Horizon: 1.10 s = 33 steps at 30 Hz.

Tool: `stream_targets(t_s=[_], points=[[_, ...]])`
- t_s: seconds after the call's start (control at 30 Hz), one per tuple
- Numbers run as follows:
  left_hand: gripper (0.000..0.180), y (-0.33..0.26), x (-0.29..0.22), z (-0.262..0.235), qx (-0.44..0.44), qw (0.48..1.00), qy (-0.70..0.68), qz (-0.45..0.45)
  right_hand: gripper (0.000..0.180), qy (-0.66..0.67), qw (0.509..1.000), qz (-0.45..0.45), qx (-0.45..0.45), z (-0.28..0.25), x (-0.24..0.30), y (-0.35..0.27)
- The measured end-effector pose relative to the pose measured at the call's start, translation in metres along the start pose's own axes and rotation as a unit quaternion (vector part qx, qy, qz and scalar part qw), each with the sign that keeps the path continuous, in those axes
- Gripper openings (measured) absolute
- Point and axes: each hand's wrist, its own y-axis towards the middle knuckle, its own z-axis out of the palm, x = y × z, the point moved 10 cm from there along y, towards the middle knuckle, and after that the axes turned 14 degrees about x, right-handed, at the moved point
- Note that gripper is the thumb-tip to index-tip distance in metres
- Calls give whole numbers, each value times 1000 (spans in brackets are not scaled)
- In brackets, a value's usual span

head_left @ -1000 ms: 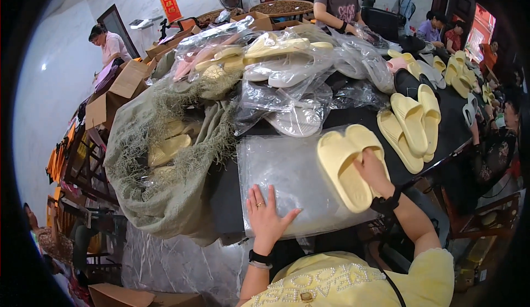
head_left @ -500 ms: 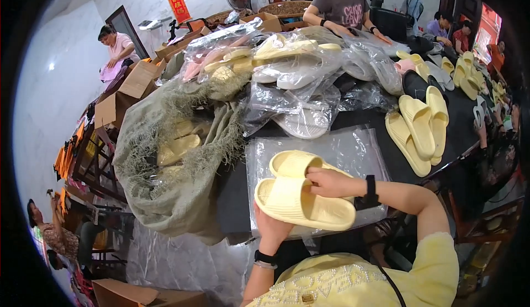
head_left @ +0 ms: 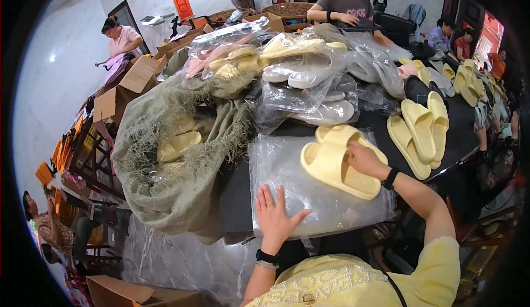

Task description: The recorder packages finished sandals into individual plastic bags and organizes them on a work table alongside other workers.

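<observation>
Gripped at its rear edge by the right hand (head_left: 365, 160), a pale yellow foam slide sandal (head_left: 334, 166) is held stacked on a second, matching yellow sandal (head_left: 338, 135), whose toe end shows just behind it; fingers are curled over the upper sandal's edge, thumb side hidden. Both sandals are lying on a clear flat plastic bag (head_left: 292, 188), which is spread on the near edge of a dark table (head_left: 464, 136). The left hand (head_left: 274, 214) is pressed flat on the bag's near part, fingers splayed wide, nothing grasped; a ring is seen on one finger and a dark band at the wrist. A black wristband is worn on the right wrist as well. A yellow sleeve and top are seen at the lower edge. Just right of the bag, a loose pair of yellow slide sandals (head_left: 422, 133) is laid side by side on the table. Behind the bag, a heap of bagged sandals in clear plastic (head_left: 309, 80) is piled, white, yellow and pink among them. To the left, a frayed olive-green woven sack (head_left: 176, 158) is slumped over the table edge, with yellow sandals showing inside it. Further off, brown cardboard boxes (head_left: 118, 91) are stacked, and other people are seen at work around the room.
</observation>
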Motion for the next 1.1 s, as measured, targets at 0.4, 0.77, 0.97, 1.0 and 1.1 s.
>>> stream_targets(t_s=[0.4, 0.77, 0.97, 1.0, 1.1], points=[[93, -3, -1, 3, 23, 1000, -1, -7, 18, 147, 989, 11, -24, -1, 28, -72], [77, 2, -7, 1, 19, 1000, 10, 4, 31, 34, 971, 230, -58, 0, -56, -102], [55, -17, 30, -2, -26, 995, 38, -92, 34, -24, 971, 218, -95, -4, -71, -106], [51, -22, 37, -4, -20, 994, 21, -108, 34, -19, 969, 228, -89, -4, -72, -108], [50, -31, 46, -5, -30, 992, 28, -119, 34, -19, 968, 233, -89, 1, -77, -110]])
